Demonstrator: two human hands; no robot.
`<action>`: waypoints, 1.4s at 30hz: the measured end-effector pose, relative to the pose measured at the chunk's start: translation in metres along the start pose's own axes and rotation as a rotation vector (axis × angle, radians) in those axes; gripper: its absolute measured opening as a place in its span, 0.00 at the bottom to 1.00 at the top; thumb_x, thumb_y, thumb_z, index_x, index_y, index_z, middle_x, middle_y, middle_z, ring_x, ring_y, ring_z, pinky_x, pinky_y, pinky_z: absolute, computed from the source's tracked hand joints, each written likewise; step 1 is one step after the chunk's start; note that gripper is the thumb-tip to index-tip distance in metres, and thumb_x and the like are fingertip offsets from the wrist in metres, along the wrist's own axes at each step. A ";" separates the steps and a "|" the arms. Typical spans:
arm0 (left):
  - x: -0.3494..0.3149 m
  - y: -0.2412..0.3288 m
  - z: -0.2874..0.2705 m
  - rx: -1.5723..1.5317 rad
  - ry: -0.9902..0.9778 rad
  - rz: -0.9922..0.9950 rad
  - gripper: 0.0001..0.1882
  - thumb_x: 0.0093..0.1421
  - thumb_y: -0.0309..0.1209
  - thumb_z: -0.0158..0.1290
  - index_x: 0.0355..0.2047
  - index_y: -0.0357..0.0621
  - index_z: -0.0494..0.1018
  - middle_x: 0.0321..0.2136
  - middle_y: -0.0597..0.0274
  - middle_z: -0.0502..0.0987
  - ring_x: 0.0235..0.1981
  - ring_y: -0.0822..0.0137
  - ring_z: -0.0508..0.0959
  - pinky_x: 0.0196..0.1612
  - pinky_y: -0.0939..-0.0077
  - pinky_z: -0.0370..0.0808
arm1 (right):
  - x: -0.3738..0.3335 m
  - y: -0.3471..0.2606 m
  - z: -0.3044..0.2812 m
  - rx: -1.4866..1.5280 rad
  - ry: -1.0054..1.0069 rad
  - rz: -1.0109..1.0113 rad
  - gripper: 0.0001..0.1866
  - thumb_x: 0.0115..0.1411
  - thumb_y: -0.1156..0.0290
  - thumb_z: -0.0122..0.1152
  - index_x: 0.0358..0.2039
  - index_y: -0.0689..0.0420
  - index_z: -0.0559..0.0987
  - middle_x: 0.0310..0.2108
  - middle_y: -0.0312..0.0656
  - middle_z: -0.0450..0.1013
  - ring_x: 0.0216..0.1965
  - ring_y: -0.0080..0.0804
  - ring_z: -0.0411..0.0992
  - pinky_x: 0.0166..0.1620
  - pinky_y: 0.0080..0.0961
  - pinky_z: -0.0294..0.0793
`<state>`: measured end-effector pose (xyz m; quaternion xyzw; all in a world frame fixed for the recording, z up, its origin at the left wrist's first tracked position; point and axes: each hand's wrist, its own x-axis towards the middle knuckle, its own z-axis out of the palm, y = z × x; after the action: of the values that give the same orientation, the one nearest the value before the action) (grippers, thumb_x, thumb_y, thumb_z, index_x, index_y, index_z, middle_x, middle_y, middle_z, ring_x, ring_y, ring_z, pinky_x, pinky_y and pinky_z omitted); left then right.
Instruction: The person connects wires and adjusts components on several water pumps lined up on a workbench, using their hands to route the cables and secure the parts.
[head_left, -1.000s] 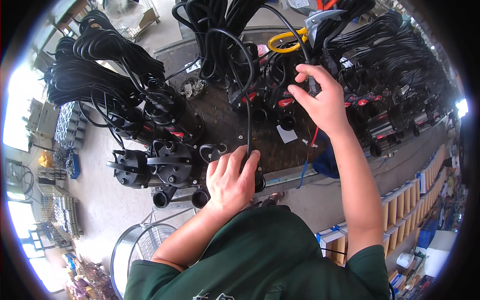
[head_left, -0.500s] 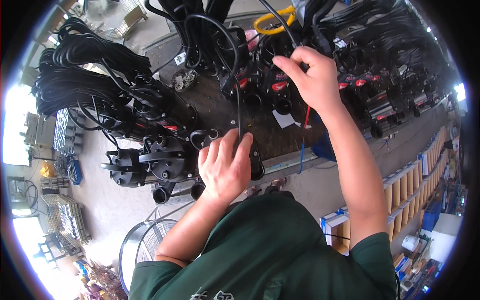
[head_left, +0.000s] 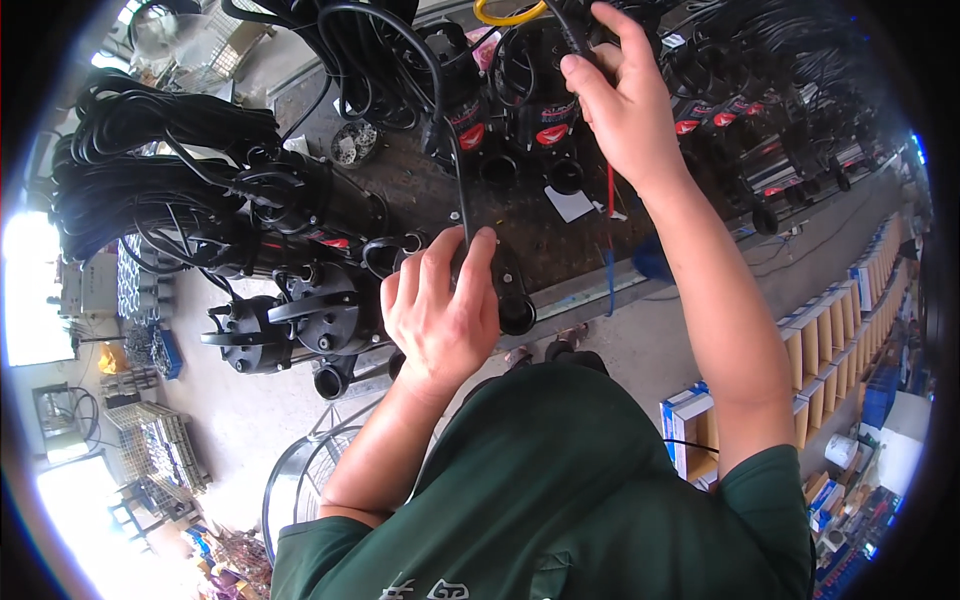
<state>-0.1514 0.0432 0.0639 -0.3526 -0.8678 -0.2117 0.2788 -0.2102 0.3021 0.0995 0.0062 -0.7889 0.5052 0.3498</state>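
A black cable [head_left: 460, 180] runs down between the fingers of my left hand [head_left: 440, 305]. These fingers are bent around its lower end, above a black pump part [head_left: 515, 300] that the hand mostly covers. Farther off on the right, my right hand [head_left: 630, 115] has its thumb and forefinger apart, with the other fingers curled at a thick black cable [head_left: 570, 28]. Part of that grip is hidden. Black pumps [head_left: 540, 100] with red labels stand beneath and beside this hand. A thin red wire [head_left: 611, 190] and a blue wire [head_left: 610, 285] hang near my right wrist.
Several pumps with coiled black cables [head_left: 170, 120] crowd the bench [head_left: 410, 185] on the left. A bowl of small parts [head_left: 355, 145] and a white paper [head_left: 569, 203] lie on it. A round fan guard [head_left: 310, 465] stands below left; partitioned boxes [head_left: 690, 430] line the right.
The whole view has shifted, with the bench now higher in the picture. My right forefinger has stretched out away from the thumb. My left hand stays on its cable.
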 end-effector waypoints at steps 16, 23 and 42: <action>0.015 -0.004 0.005 -0.010 -0.082 -0.015 0.27 0.51 0.37 0.65 0.52 0.48 0.76 0.50 0.63 0.77 0.44 0.58 0.77 0.47 0.63 0.70 | 0.008 0.005 -0.012 -0.026 -0.145 0.179 0.17 0.70 0.60 0.60 0.47 0.64 0.79 0.29 0.41 0.80 0.28 0.25 0.79 0.34 0.26 0.78; 0.034 -0.015 0.022 -0.002 -0.040 0.013 0.24 0.52 0.38 0.65 0.49 0.47 0.77 0.48 0.63 0.78 0.44 0.59 0.78 0.46 0.63 0.70 | 0.007 -0.003 -0.014 -0.130 -0.169 0.172 0.15 0.72 0.60 0.57 0.43 0.61 0.80 0.22 0.32 0.71 0.24 0.18 0.68 0.29 0.21 0.68; -0.129 -0.006 0.156 -0.502 -0.561 0.317 0.13 0.55 0.31 0.62 0.42 0.46 0.78 0.47 0.63 0.77 0.58 0.57 0.73 0.63 0.54 0.68 | 0.014 -0.024 -0.005 -0.011 -0.154 0.390 0.13 0.73 0.66 0.55 0.33 0.60 0.75 0.22 0.29 0.66 0.22 0.17 0.61 0.27 0.22 0.62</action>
<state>-0.1310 0.0637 -0.1362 -0.5833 -0.7665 -0.2667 -0.0343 -0.2086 0.2994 0.1276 -0.1100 -0.8024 0.5570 0.1840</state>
